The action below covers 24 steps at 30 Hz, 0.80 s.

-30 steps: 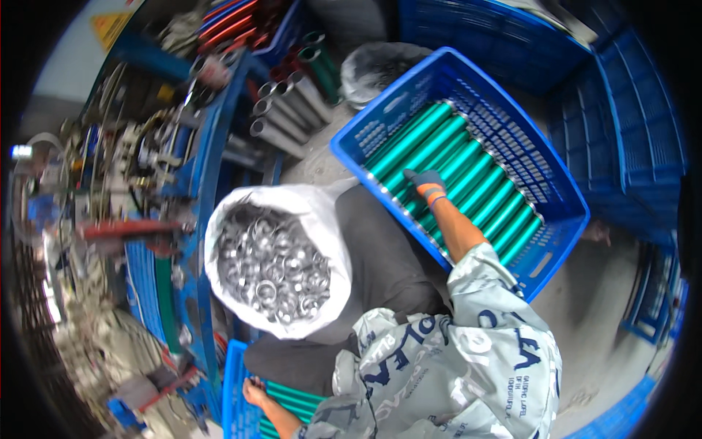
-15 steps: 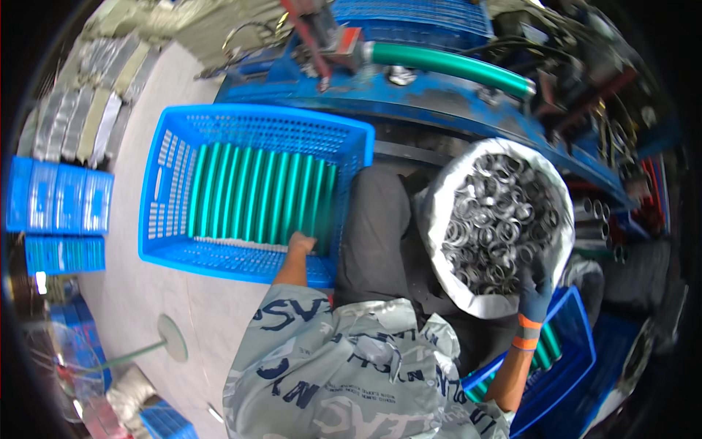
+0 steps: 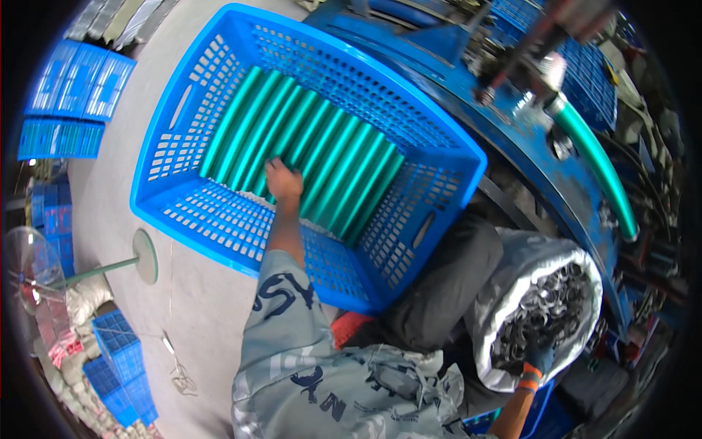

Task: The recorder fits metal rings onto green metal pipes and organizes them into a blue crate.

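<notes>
A row of shiny green tubes lies side by side in a large blue plastic basket. My bare left hand reaches in over the basket's near side, its fingers curled at the near end of a tube around the middle of the row. At the lower right, a white sack with its rim rolled open holds many loose metal rings. My right hand, in a dark glove with an orange cuff, is down among the rings at the sack's near side; its fingers are hidden.
A blue workbench runs along the right, with another green tube fixed in a machine on it. My knee lies between basket and sack. On the left stand a round-based green stand and stacked blue crates.
The view has turned left, so the basket looks larger and tilted. My left hand has moved left along the tubes, from the right end toward the middle. My right hand stays in the sack.
</notes>
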{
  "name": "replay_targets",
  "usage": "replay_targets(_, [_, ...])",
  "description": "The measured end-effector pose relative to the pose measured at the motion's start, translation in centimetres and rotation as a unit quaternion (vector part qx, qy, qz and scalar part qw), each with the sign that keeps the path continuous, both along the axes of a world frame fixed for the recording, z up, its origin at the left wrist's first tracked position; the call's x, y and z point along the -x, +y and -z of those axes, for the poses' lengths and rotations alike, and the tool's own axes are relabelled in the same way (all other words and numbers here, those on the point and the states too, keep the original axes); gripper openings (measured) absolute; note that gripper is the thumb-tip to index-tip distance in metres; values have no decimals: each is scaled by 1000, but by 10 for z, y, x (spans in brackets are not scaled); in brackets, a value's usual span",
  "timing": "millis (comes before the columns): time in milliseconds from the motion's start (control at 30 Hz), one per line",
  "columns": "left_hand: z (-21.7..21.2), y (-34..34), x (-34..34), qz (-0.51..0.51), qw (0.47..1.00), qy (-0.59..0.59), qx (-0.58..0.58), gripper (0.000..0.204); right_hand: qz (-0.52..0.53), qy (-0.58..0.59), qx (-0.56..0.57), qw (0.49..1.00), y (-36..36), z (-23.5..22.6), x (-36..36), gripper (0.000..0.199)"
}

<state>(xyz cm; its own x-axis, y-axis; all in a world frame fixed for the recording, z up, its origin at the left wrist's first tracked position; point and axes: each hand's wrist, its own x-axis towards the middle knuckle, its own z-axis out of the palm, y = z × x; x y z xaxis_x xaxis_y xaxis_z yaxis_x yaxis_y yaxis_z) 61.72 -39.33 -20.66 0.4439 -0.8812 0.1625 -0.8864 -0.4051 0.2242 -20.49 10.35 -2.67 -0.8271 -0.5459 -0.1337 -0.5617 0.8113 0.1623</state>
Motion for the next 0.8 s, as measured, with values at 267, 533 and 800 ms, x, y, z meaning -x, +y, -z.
replay_targets(267, [-89, -62, -131, -124, 976, -69, -164, 112, 7, -109, 15, 994, -6, 15, 23, 59])
replay_targets(533, [-79, -52, -137, -147, 954, -22, -260, 154, -67, -157, 43, 984, -5, 12, 37, 51])
replay_targets(800, [-46, 39, 12, -88, 947, 157, -268, 153, -68, -74, 16, 995, 18, -26, 18, 52])
